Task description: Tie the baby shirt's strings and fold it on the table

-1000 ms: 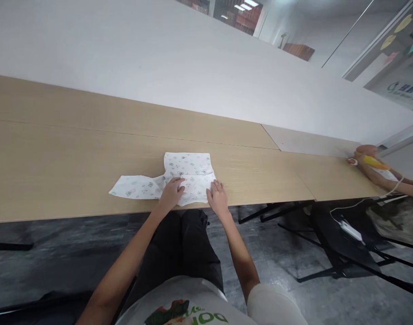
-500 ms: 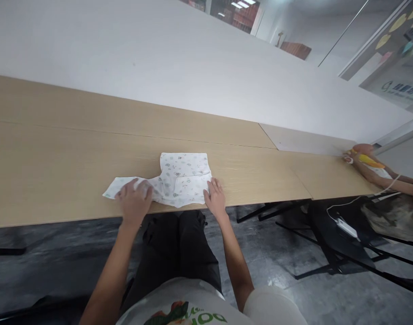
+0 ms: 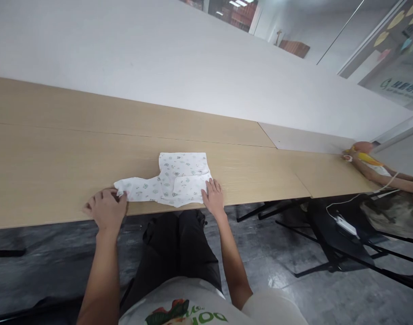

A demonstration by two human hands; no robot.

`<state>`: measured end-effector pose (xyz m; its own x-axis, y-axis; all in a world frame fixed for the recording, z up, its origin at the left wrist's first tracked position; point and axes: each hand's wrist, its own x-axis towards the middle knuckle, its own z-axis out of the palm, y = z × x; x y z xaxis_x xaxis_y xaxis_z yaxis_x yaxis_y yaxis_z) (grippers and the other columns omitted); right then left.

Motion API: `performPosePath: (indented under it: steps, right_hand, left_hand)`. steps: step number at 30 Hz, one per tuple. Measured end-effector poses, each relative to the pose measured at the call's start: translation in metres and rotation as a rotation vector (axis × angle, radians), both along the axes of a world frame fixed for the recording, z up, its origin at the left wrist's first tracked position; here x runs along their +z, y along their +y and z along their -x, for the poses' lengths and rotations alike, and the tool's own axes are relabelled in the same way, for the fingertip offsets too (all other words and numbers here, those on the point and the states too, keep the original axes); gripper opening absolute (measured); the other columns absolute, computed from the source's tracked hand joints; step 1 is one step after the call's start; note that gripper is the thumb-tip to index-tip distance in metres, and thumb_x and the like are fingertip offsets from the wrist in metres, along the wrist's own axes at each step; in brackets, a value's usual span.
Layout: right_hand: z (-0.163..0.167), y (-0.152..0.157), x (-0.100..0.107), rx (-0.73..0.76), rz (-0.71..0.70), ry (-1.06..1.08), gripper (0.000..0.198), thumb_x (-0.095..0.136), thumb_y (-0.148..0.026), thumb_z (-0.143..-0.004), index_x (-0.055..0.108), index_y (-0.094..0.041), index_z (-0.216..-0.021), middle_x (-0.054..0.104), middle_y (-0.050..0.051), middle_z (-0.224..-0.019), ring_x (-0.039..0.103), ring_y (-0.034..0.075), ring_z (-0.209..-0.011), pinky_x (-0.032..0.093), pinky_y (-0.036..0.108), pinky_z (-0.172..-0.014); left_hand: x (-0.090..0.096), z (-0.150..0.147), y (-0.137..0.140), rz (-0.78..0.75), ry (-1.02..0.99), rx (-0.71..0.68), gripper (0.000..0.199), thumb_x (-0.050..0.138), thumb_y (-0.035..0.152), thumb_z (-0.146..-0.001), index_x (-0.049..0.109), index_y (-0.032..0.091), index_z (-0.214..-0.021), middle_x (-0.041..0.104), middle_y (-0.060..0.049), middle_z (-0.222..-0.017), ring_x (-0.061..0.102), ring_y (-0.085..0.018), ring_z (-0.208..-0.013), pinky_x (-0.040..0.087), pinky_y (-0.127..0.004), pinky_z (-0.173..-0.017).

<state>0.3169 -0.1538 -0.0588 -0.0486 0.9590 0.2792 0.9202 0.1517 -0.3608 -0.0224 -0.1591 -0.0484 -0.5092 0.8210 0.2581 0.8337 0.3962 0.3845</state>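
A small white baby shirt (image 3: 182, 174) with a fine printed pattern lies partly folded on the wooden table (image 3: 57, 167), near its front edge. One sleeve stretches out to the left; a folded flap lies over the right part of the body. My left hand (image 3: 106, 207) pinches the cuff at the sleeve's end between thumb and fingers, and the cuff is slightly lifted and bunched. Resting flat on the shirt's right edge is my right hand (image 3: 213, 196), fingers outstretched.
A white wall (image 3: 125, 58) runs behind the table. To the right, another person's arm (image 3: 369, 174) rests on the table by a yellow and white item. Black folding chairs (image 3: 338, 239) stand below, one with a white power strip (image 3: 347, 227) and cable.
My left hand has moved left from the middle of the sleeve to its end and now pinches the cuff. The sleeve's pointed tip has drawn in. My right hand stays nearly still.
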Motion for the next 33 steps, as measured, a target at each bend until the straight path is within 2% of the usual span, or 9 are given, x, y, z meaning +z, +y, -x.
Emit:
performPosePath:
  steps: [3,8,10,13,16,19,22,28,33]
  right_hand:
    - [-0.001,-0.001,0.004,-0.016,-0.050,0.079,0.044,0.049,-0.033,-0.096,0.058,-0.010,-0.132,0.047,0.019,-0.148,0.036,0.032,-0.143,0.028,0.051,-0.117]
    - [0.022,-0.008,0.027,-0.141,-0.177,0.488,0.035,0.045,-0.031,-0.095,0.064,-0.012,-0.117,0.061,0.019,-0.130,0.052,0.028,-0.128,0.039,0.047,-0.111]
    - [0.049,-0.008,0.038,-0.048,-0.075,0.726,0.032,0.044,-0.035,-0.096,0.065,-0.016,-0.112,0.069,0.013,-0.114,0.062,0.024,-0.113,0.049,0.041,-0.101]
    - [0.095,0.001,0.049,0.171,0.245,1.102,0.034,0.047,-0.044,-0.096,0.063,-0.020,-0.115,0.071,0.006,-0.094,0.070,0.019,-0.090,0.059,0.033,-0.079]
    - [0.127,0.015,0.051,0.154,0.364,1.316,0.040,0.060,-0.049,-0.088,0.060,-0.019,-0.116,0.067,0.003,-0.089,0.069,0.017,-0.079,0.059,0.027,-0.067]
    - [0.132,0.025,0.049,0.026,0.365,1.375,0.037,0.073,-0.038,-0.077,0.060,-0.019,-0.107,0.061,-0.002,-0.079,0.065,0.014,-0.069,0.057,0.023,-0.059]
    - [0.120,0.030,0.047,-0.022,0.390,1.421,0.017,0.068,-0.026,-0.077,0.058,-0.018,-0.087,0.052,-0.006,-0.068,0.059,0.011,-0.060,0.057,0.023,-0.056]
    - [0.089,0.034,0.041,-0.116,0.295,1.356,0.016,0.056,-0.016,-0.073,0.058,-0.018,-0.089,0.062,-0.001,-0.084,0.062,0.013,-0.069,0.058,0.021,-0.051]
    - [0.068,0.037,0.029,-0.142,0.280,1.248,0.018,0.056,-0.016,-0.073,0.058,-0.018,-0.091,0.062,0.000,-0.087,0.063,0.010,-0.061,0.054,0.017,-0.043]
  left_hand:
    - [0.010,-0.001,0.007,-0.025,-0.176,-0.056,0.025,0.053,0.036,-0.080,0.057,0.017,-0.095,0.067,-0.010,-0.094,0.061,-0.029,-0.097,0.042,-0.043,-0.093]
    - [0.028,-0.025,0.012,-0.322,-0.403,-0.145,0.027,0.056,0.027,-0.079,0.056,0.017,-0.103,0.070,-0.007,-0.101,0.067,-0.022,-0.096,0.051,-0.034,-0.086]
    - [0.031,-0.044,0.011,-0.395,-0.451,-0.236,0.031,0.056,0.028,-0.081,0.055,0.018,-0.110,0.071,-0.007,-0.103,0.069,-0.022,-0.098,0.053,-0.032,-0.083]
    - [0.030,-0.074,0.008,-0.374,-0.425,-0.390,0.036,0.053,0.029,-0.085,0.053,0.020,-0.120,0.071,-0.008,-0.110,0.069,-0.022,-0.101,0.055,-0.032,-0.081]
    - [0.023,-0.094,0.005,-0.336,-0.308,-0.551,0.034,0.046,0.031,-0.091,0.056,0.020,-0.121,0.071,-0.010,-0.114,0.068,-0.023,-0.106,0.052,-0.036,-0.092]
    - [0.014,-0.100,0.004,-0.358,-0.186,-0.716,0.036,0.042,0.032,-0.093,0.057,0.017,-0.122,0.071,-0.012,-0.115,0.065,-0.023,-0.112,0.043,-0.041,-0.107]
    - [0.004,-0.096,0.001,-0.359,-0.075,-0.815,0.040,0.039,0.032,-0.094,0.055,0.018,-0.128,0.065,-0.013,-0.129,0.057,-0.023,-0.126,0.034,-0.045,-0.116]
    - [-0.016,-0.082,-0.008,-0.289,-0.110,-0.706,0.048,0.041,0.031,-0.093,0.050,0.016,-0.137,0.051,-0.016,-0.145,0.048,-0.028,-0.134,0.041,-0.045,-0.110]
    - [-0.021,-0.079,-0.008,-0.202,-0.158,-0.732,0.047,0.034,0.025,-0.092,0.054,0.017,-0.134,0.057,-0.013,-0.140,0.053,-0.025,-0.130,0.045,-0.042,-0.107]
